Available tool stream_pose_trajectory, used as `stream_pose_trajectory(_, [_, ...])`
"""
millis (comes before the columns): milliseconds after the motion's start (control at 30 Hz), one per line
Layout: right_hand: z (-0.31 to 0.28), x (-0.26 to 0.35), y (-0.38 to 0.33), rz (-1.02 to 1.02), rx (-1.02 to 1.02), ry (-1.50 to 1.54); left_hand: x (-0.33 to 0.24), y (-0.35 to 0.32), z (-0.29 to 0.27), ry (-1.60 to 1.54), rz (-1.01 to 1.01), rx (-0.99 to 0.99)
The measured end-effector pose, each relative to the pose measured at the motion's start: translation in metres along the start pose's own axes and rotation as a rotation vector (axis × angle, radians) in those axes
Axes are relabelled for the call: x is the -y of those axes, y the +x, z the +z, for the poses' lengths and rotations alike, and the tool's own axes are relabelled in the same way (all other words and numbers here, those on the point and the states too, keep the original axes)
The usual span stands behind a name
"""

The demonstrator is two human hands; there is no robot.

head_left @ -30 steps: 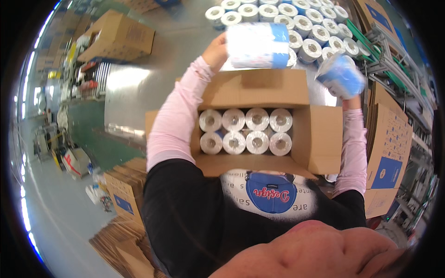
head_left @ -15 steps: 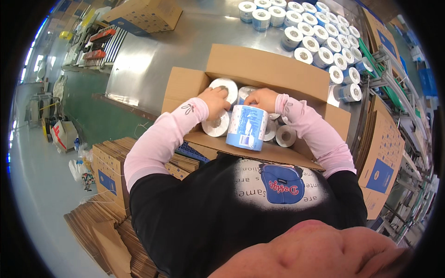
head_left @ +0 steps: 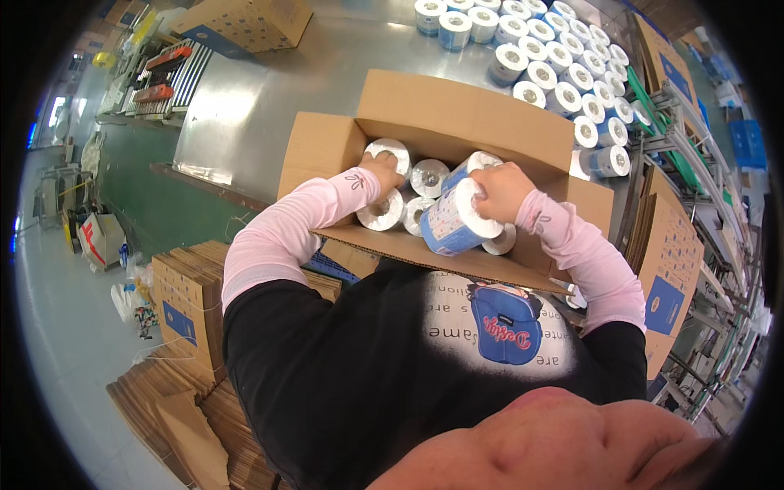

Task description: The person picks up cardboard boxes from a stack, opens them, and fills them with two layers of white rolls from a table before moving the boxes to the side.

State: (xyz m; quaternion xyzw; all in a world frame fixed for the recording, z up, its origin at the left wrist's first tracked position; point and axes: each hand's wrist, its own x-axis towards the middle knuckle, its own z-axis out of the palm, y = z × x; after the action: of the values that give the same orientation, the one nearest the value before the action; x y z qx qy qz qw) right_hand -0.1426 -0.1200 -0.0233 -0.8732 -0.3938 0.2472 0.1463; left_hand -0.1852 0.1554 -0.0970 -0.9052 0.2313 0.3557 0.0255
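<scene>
Steel worktable [head_left: 327, 90] beyond an open carton [head_left: 465, 106] of packed rolls [head_left: 429, 177].
Right hand [head_left: 502, 192] grips a tilted roll [head_left: 453, 224] above them; left hand's [head_left: 382, 171] grip on the corner roll [head_left: 393, 149] is unclear; snagging neighbours could tear wrapping.

1. The left hand [head_left: 382, 173] is touching a white-topped roll [head_left: 390, 152] at the open carton's [head_left: 465, 102] left end, its grip partly hidden.
2. The right hand [head_left: 500, 193] is grasping a tilted blue-and-white roll [head_left: 447, 227]; another roll [head_left: 459, 175] is leaning behind it.
3. Upright rolls [head_left: 428, 178] are standing between both hands, lower inside.
4. Many wrapped rolls [head_left: 563, 96] are crowding the metal table's [head_left: 327, 73] far right.
</scene>
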Motion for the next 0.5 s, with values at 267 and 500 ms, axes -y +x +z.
stream_pose_trajectory(267, [0.071, 0.044, 0.033, -0.229, -0.214, -0.357, -0.006, -0.005, -0.015, -0.017, -0.007, 0.019])
stream_pose_trajectory(500, [0.134, 0.023, 0.055, -0.127, -0.257, -0.125, 0.011, 0.005, 0.006, -0.131, -0.008, -0.012])
